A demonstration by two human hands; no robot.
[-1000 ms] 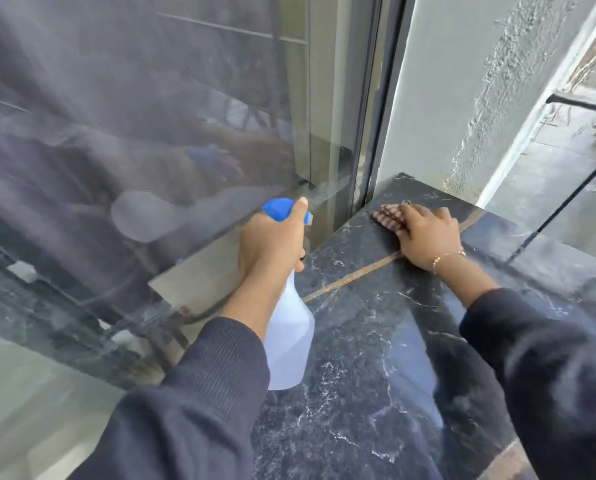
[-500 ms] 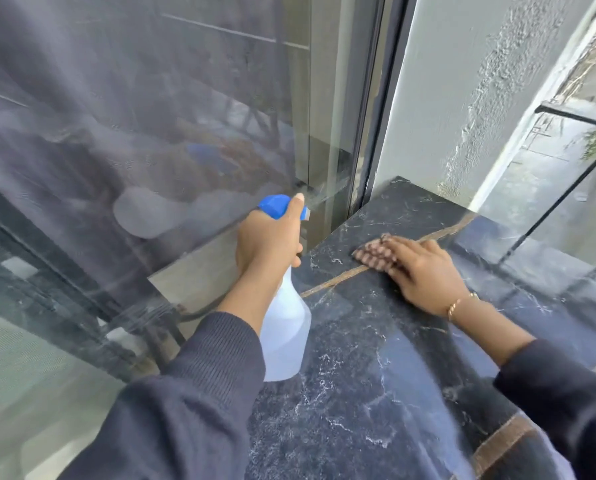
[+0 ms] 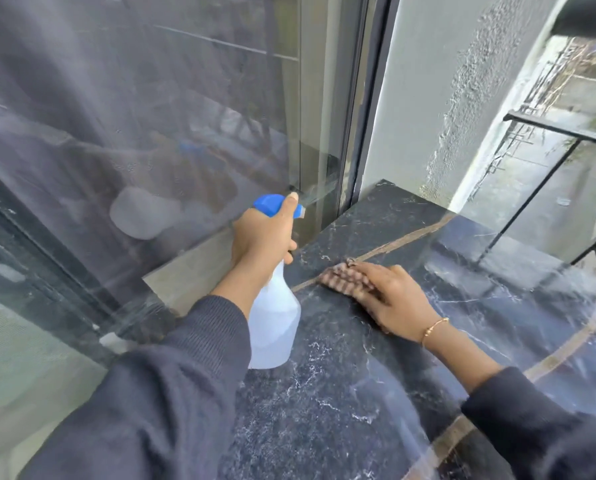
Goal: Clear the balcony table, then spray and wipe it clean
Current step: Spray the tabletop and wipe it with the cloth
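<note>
One spray bottle — left hand gripping, right hand pressing cloth

A dark marble-patterned table top with white veins and tan inlaid lines fills the near right, its far corner meeting a pale wall, with a brownish ribbed cloth lying flat on it.

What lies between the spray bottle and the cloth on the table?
Only bare tabletop, crossed by a tan inlay line, separates the spray bottle from the cloth; the head view shows it.
</note>
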